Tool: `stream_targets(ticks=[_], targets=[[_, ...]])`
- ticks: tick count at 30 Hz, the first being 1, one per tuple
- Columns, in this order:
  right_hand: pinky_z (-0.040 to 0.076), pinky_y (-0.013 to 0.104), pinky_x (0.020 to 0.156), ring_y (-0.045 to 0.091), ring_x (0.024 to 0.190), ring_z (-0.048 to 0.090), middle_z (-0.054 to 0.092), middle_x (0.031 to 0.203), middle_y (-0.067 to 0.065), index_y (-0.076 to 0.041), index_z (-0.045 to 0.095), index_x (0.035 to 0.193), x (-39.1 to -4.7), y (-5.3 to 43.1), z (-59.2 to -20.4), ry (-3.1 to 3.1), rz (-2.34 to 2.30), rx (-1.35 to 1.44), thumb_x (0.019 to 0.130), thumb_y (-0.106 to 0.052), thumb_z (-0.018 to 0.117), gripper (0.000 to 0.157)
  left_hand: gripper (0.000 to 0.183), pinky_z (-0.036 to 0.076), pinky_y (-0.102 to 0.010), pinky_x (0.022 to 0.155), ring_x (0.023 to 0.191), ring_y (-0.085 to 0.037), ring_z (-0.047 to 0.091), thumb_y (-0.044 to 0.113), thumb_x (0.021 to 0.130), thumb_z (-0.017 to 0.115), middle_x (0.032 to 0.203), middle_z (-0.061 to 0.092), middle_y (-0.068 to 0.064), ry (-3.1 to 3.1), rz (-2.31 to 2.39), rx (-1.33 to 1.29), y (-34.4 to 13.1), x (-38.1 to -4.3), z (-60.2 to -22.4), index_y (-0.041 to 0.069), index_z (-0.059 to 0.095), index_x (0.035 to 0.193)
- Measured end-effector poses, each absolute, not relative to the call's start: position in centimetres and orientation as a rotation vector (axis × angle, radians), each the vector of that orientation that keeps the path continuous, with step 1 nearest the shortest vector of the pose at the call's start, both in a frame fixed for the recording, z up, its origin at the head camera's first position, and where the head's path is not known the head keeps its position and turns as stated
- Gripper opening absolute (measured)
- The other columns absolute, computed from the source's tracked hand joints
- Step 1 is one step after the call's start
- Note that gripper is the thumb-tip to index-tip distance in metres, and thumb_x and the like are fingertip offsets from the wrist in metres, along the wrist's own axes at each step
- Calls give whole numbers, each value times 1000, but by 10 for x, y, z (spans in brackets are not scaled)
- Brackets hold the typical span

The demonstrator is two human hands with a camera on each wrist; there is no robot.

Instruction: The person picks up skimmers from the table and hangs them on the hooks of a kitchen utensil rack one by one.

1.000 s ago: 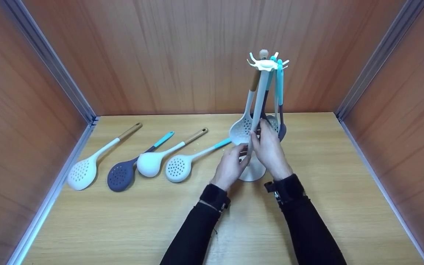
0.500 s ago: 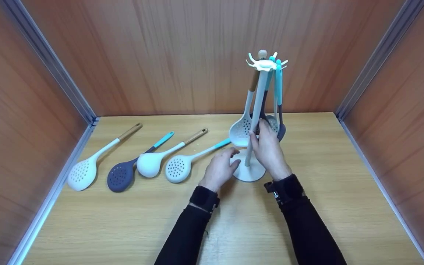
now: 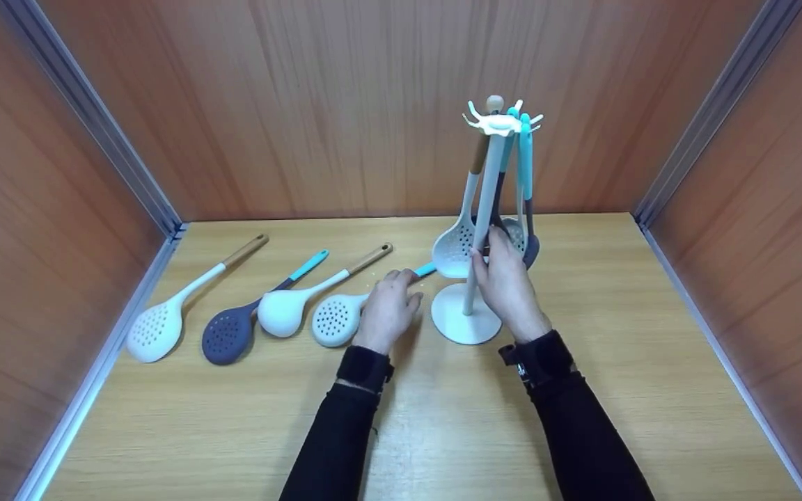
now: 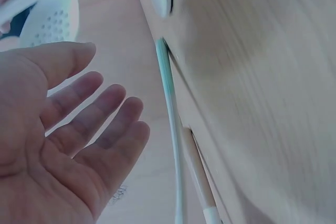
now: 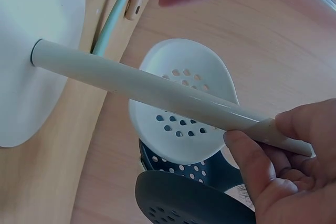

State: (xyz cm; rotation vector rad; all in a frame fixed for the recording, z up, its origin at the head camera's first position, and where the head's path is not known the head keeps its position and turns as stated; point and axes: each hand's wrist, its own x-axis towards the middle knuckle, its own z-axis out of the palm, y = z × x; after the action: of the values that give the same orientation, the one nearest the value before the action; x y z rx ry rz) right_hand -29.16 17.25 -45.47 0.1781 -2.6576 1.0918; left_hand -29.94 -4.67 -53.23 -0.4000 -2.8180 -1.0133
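**A:** What sets the scene?

**B:** A wood-grained bench [image 3: 443, 438] bears a white utensil stand [image 3: 490, 182], upright on its round base toward the right.

**A:** And the piece that matters?

**B:** A turquoise-handled skimmer [image 3: 335, 320], lying on the bench to the left of the stand, a white ladle [image 3: 282, 313] its neighbour on the far side. Its long axis runs aslant: perforated head to the left and nearer the person, handle [image 3: 427, 269] to the right and farther off, ending near the stand's base.

**A:** Which hand is nearer?

**B:** The left hand [image 3: 386, 312], clearly. Seen from the head, it hides the skimmer's shaft and crosses it at a slant, head showing on one side, handle tip on the other. The right hand [image 3: 509, 287] grips the stand's pole between thumb and fingers.

**A:** Does the left have hold of it?

**B:** Apparently not. The left wrist view shows loosely spread fingers [image 4: 126, 119] holding nothing, the handle passing beyond their tips. With the shaft hidden from above, the gap is hard to judge.
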Motion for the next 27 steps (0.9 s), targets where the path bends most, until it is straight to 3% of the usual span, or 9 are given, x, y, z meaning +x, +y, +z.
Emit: stream_targets(ticks=[9,18,27], targets=[[68,58,111,47,133,77,70,137,30,9,59,147,-291,173,-458,-2600,1035,223,119,-5,64,32,35,68,-57,110,129,-45,78,9,109,81,141,80,-22,-2811,-1002,-308,-67,-304,-537,1,75,142],[67,57,114,45,137,75,69,141,29,8,58,151,-290,172,-456,-2622,1053,204,119,-7,65,36,32,71,-54,97,117,-41,82,9,109,81,135,82,-23,-2818,-937,-268,-77,-310,-540,0,75,139],[67,57,114,45,136,75,68,141,28,7,57,152,-291,173,-456,-2646,1061,187,121,-9,63,36,32,72,-52,92,116,-40,83,7,110,80,133,82,-22,-2862,-851,-233,-82,-313,-539,0,76,140]])
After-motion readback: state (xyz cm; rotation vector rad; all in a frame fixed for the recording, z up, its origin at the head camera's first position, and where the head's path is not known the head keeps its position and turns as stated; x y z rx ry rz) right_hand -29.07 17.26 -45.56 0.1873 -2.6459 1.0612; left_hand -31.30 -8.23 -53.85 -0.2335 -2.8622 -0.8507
